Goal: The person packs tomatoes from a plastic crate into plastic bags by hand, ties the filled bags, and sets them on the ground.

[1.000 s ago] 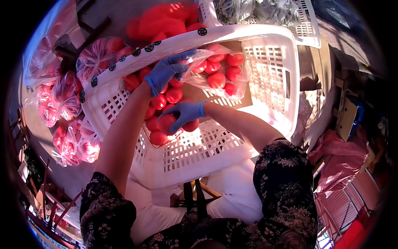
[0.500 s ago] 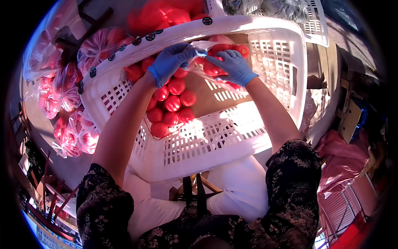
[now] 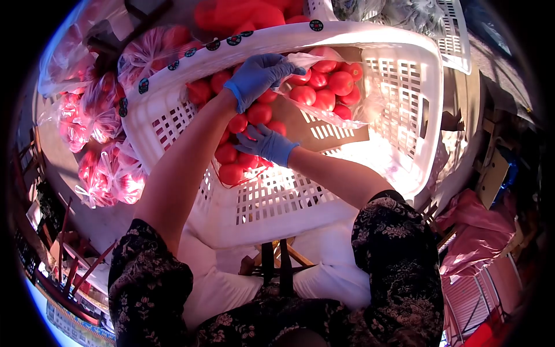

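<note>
My left hand (image 3: 259, 78), in a blue glove, is closed on the edge of a clear plastic bag (image 3: 370, 110) at the back of a white crate (image 3: 425, 168). Several red tomatoes (image 3: 340, 83) lie inside the bag. My right hand (image 3: 267, 144), also gloved in blue, rests over the loose tomatoes (image 3: 230, 173) in the crate's left part, with its fingers spread on them. The tomatoes under its fingers are partly hidden.
Tied clear bags of tomatoes (image 3: 124, 179) lie left of the crate. Behind it are a red bag (image 3: 240, 14) and another white crate (image 3: 457, 40) holding plastic-wrapped goods. Pink cloth (image 3: 477, 228) hangs at the right.
My right hand went from the loose tomatoes to the bag with a tomato, then came back empty to the loose ones. My left hand still holds the bag's edge.
</note>
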Demonstrator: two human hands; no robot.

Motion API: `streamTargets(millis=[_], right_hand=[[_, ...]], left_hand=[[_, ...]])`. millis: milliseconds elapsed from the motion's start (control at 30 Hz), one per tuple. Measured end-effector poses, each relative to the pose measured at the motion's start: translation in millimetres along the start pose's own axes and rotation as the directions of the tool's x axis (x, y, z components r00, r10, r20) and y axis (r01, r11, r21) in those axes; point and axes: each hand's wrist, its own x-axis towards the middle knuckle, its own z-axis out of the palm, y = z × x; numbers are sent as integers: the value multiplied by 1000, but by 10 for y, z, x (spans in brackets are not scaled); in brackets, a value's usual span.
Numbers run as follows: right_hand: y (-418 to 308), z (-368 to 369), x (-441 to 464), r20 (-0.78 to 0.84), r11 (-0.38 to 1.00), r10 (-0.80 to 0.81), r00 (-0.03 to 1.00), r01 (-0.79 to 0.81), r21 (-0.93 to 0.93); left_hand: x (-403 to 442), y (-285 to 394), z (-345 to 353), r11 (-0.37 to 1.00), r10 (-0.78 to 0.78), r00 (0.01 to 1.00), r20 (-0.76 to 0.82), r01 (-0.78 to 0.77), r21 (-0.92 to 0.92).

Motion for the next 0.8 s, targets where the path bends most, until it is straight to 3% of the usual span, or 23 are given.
streamTargets(millis=[33,133,233,367,500,600,733,767,800], right_hand=[[-61,25,26,53,997,41,998,-37,-63],[-17,47,-40,75,1000,7,997,-7,2],[209,-43,-319,247,981,-89,965,42,188],[477,-247,-543,242,973,29,970,-83,216],[562,-152,-669,248,982,-5,969,-42,185],[577,-210,-609,396,927,8,918,-155,341],[620,-562,-629,413,827,56,909,-274,491],[658,-702,-631,348,843,76,934,-247,478],[731,-815,-582,391,828,131,911,-317,463]], left_hand=[[0,13,-12,1000,8,1000,16,-8,1],[-35,16,-40,1000,-19,1000,1,19,9],[-53,-4,-29,999,-39,999,-31,40,29],[-11,-25,19,999,-18,999,-30,19,43],[13,-85,-13,999,2,999,-43,-3,-39],[-17,-42,-13,999,-37,999,-37,36,-29],[-7,-61,0,1000,-21,997,-80,19,-23],[-8,-66,9,999,-8,997,-79,5,-38],[16,-88,6,998,-11,997,-83,5,-67]])
